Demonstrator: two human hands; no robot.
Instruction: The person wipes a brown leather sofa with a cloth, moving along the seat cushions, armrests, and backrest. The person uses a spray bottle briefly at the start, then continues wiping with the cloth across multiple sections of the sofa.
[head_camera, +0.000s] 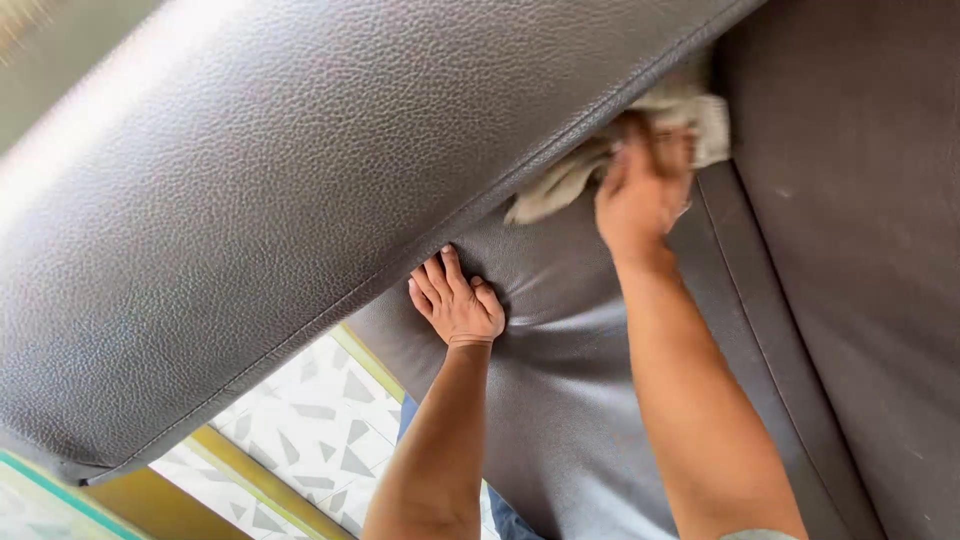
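Both hands on sofa: right hand (640, 195) grips cloth (560, 185), left hand (458, 305) flat

Sofa cushion (300, 200), filling the frame from 9 to 12 o'clock: dark grey-brown leather with a fine pebbled grain; a pale sheen runs along its upper left edge.

Sofa seat (570, 400), centre to 6 o'clock: the same dark grey-brown, smoother, with a soft light-grey highlight.

Sofa back panel (860, 250), at 3 o'clock: uniform dark grey-brown, a few faint pale specks.

Cloth (560, 185), at 1 o'clock, under the right hand (640, 195): beige, off-white, unpatterned.

Floor tiles (310, 430), at 7 o'clock: white ground with scattered grey triangular chips, bordered by mustard-yellow strips; a teal line marks the far corner.

Garment (505, 515), at 6 o'clock: blue.
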